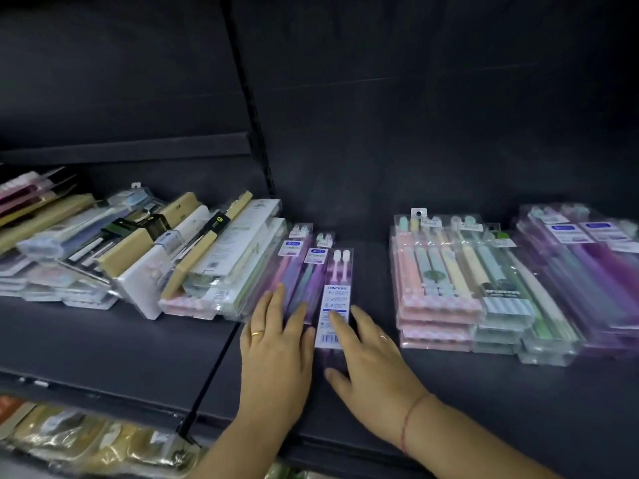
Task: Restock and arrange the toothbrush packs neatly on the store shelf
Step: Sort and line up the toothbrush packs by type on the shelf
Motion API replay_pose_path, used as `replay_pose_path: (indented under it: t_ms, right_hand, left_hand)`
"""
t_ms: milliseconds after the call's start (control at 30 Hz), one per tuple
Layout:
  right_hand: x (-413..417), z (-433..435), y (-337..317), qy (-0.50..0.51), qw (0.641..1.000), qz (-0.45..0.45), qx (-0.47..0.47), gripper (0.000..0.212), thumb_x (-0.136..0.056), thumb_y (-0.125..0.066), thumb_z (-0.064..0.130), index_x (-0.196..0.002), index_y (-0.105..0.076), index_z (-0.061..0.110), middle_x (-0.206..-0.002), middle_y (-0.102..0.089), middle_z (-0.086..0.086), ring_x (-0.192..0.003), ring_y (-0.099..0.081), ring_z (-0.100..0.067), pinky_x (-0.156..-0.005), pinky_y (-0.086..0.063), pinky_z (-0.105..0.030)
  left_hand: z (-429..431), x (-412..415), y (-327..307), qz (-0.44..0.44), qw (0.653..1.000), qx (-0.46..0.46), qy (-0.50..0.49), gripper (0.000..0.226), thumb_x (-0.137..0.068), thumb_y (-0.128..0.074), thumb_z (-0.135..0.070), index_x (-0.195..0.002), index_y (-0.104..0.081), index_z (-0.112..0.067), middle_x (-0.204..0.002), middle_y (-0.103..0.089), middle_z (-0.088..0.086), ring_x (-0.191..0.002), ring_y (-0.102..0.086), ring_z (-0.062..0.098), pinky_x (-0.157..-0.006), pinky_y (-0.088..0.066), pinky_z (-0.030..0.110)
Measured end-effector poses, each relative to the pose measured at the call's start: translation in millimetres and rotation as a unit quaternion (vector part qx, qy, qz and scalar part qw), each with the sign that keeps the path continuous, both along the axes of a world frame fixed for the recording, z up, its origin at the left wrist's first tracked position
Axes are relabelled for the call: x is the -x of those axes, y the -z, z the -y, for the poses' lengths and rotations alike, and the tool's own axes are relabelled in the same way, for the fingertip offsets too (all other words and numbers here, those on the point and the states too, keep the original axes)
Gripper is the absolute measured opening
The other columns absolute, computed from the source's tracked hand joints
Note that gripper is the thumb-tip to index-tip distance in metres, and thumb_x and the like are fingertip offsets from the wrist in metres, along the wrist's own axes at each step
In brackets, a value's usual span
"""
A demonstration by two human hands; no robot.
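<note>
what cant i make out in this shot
Head view only:
1. Small print on the white-label toothbrush pack: too small and blurred.
2. Near ends of the purple toothbrush packs: covered by the left hand. The right hand covers the white-label pack's near end.
3. Far side of the purple pack stack: cut off by the right edge.
4. What the lower-shelf goods are: blurred, cut off by the bottom edge.
</note>
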State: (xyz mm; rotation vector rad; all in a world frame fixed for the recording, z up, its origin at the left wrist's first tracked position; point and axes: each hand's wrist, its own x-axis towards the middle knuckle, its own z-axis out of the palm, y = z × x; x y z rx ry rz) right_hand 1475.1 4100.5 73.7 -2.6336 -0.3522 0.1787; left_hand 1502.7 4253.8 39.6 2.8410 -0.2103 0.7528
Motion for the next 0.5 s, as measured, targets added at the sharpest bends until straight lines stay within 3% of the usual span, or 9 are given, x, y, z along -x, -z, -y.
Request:
replay_pose_path:
  t_ms: [133,233,400,500]
  right_hand:
    - [-1.6,-0.7,1.9,0.008,0.999,0.0,-0.031,0.076,-0.1,-0.048,0.038,-0.155,0.004,0.032,-0.159,0.022,0.008,-0.149,0.001,-0.019,-0.121,-0.004,-0.028]
    - [-5.1,-4.0,8.7,0.023,0.998,0.028,-0.045,0.073,-0.1,-0.048,0.038,-0.155,-0.001,0.03,-0.159,0.021,0.011,-0.148,-0.005,-0.017,-0.121,-0.007,-0.026]
    - [-10.6,-11.7,11.6,0.058,0.992,0.069,-0.092,0.063,-0.098,-0.056,0.025,-0.153,-0.025,0.027,-0.159,-0.004,0.014,-0.143,-0.024,-0.01,-0.113,-0.012,-0.011]
    - [-9.2,-18.3,11.0,0.094,0.987,0.083,-0.099,0.057,-0.097,-0.057,0.02,-0.149,-0.034,0.026,-0.158,-0.015,0.008,-0.141,-0.03,-0.011,-0.115,-0.019,-0.015]
  left_hand:
    - [-0.3,1.0,-1.3,0.005,1.0,-0.001,-0.005,0.046,-0.094,-0.034,-0.04,-0.117,-0.069,-0.02,-0.141,-0.053,0.009,-0.13,-0.036,0.023,-0.095,-0.045,0.05]
    - [-3.3,0.4,-4.6,0.021,0.999,-0.02,0.017,0.047,-0.094,-0.034,-0.042,-0.12,-0.067,-0.02,-0.139,-0.056,0.009,-0.126,-0.04,0.024,-0.099,-0.03,0.04]
    - [-16.8,-6.5,-10.7,0.045,0.996,-0.06,0.043,0.054,-0.091,-0.036,-0.042,-0.128,-0.063,-0.012,-0.132,-0.062,0.01,-0.116,-0.059,0.032,-0.095,-0.029,0.039]
    - [-24.5,-6.2,-9.3,0.024,0.996,-0.065,0.054,0.058,-0.091,-0.034,-0.043,-0.129,-0.063,-0.009,-0.135,-0.06,0.01,-0.122,-0.057,0.031,-0.1,-0.037,0.042]
